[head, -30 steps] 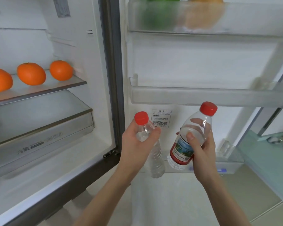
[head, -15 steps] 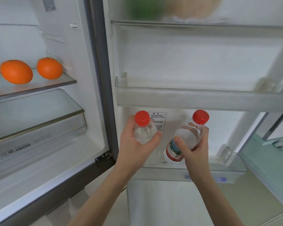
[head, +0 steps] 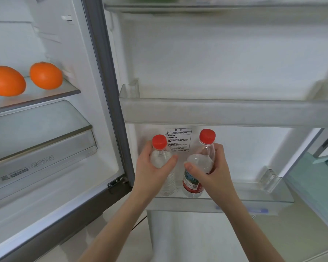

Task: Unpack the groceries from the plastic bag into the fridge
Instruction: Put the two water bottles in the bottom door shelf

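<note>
Left hand (head: 151,171): grip curled round the shoulder of the unlabelled water bottle (head: 164,167); thumb on the near face, fingers wrapped behind.
Right hand (head: 212,171): grip curled round the upper body of the labelled water bottle (head: 194,181); thumb on the near face.
Bottle axes: left one near upright; right one tilted, red cap leaning toward 1 o'clock, base toward 7 o'clock.
Key relation: each base hangs at 6 o'clock from its grip, low in the lowest door bin (head: 254,197). Cannot tell whether either base touches the bin floor.
Spacing: bottles just beside each other at the bin's left end; hands apart, not touching.
Judgement: the right bottle needs righting before release; left looks close to set.
Beyond: warning sticker (head: 178,139) on the door liner at 12 o'clock from the caps; middle door shelf (head: 225,112) above it.
Far left: two oranges (head: 45,75) on the glass shelf (head: 72,90), well apart from the hands.
</note>
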Action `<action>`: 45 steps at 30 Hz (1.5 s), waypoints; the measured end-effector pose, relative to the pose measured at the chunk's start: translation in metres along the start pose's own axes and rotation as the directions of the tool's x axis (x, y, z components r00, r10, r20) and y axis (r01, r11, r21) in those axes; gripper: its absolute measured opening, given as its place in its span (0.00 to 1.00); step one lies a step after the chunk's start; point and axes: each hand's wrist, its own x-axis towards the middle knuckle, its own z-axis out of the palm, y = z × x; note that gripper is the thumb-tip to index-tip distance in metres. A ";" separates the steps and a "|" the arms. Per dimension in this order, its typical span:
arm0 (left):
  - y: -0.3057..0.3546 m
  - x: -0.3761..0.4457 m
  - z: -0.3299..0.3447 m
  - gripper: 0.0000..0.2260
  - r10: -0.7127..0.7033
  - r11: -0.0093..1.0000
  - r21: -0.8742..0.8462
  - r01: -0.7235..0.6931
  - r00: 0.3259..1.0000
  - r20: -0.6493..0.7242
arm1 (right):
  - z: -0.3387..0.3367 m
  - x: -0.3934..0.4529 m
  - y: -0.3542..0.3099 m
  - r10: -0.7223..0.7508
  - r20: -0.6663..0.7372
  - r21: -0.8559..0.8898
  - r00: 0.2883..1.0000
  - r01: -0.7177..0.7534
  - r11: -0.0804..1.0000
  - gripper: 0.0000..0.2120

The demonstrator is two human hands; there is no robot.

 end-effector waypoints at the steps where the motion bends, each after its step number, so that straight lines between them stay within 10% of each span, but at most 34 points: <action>1: 0.001 0.002 -0.001 0.15 -0.013 1.000 -0.005 0.014 1.000 0.014 | 0.001 0.001 0.001 0.012 0.015 0.004 1.000 -0.012 1.000 0.31; 8: 0.001 0.008 -0.001 0.29 -0.070 0.997 0.033 0.066 0.984 0.162 | 0.002 0.008 0.007 0.064 0.061 -0.014 0.996 -0.063 0.998 0.31; 23: 0.007 0.000 -0.011 0.23 -0.015 0.981 0.194 -0.018 0.986 0.167 | 0.006 0.004 -0.003 0.014 0.070 -0.187 0.997 0.000 0.982 0.26; 35: -0.004 -0.028 -0.028 0.32 -0.042 0.941 0.338 0.018 0.997 0.063 | 0.002 -0.025 -0.002 -0.074 -0.088 -0.344 0.993 0.039 0.938 0.45; 45: -0.009 -0.066 -0.068 0.23 0.210 0.769 0.540 -0.341 0.934 0.290 | 0.008 -0.112 -0.039 -0.088 -0.263 -0.592 0.961 -0.089 0.801 0.33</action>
